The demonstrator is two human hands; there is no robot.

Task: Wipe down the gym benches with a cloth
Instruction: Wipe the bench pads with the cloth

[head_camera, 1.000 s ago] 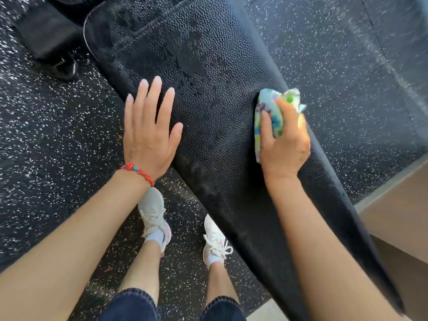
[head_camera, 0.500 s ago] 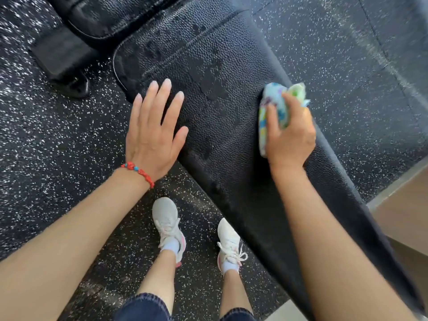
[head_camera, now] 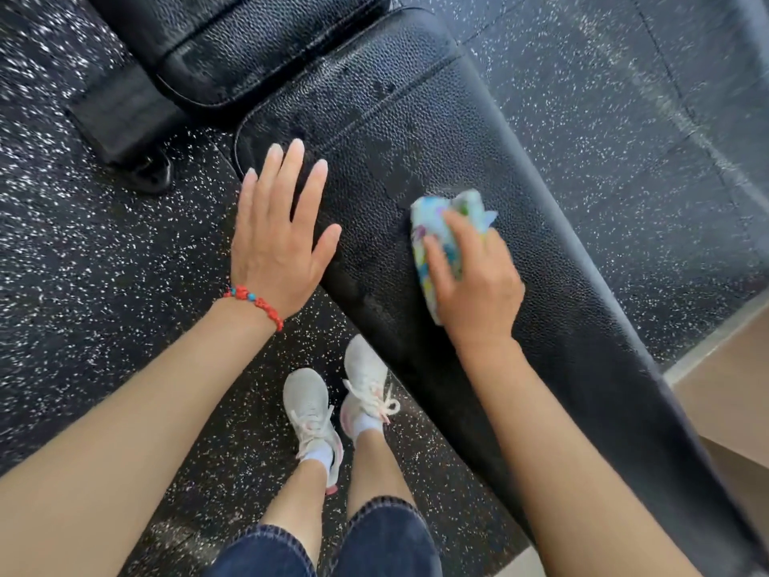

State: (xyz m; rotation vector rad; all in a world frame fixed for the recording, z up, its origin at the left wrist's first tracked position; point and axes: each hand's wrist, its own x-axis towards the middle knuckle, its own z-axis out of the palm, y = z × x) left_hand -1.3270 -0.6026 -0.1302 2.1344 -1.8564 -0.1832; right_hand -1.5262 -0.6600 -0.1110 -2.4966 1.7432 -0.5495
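Head view: the bench [head_camera: 561, 326] is laid with its long axis from upper left to lower right of the frame. Left hand [head_camera: 276, 237], fingers straight, is rested flat at its left edge. Cloth [head_camera: 441, 226], mid-pad, is gripped under the right hand [head_camera: 474, 281]; unwiped pad is judged to lie up-left, nearer the left hand.

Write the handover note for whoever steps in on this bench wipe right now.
Left hand: open, fingers straight, flat on the near edge of the bench pad.
Right hand: grips the bunched cloth, pressing it on the pad's middle.
Done: damp streaks show on the pad above the cloth.
Left: the pad's lower stretch toward the wearer and the adjoining seat pad; whether these are wiped cannot be told.
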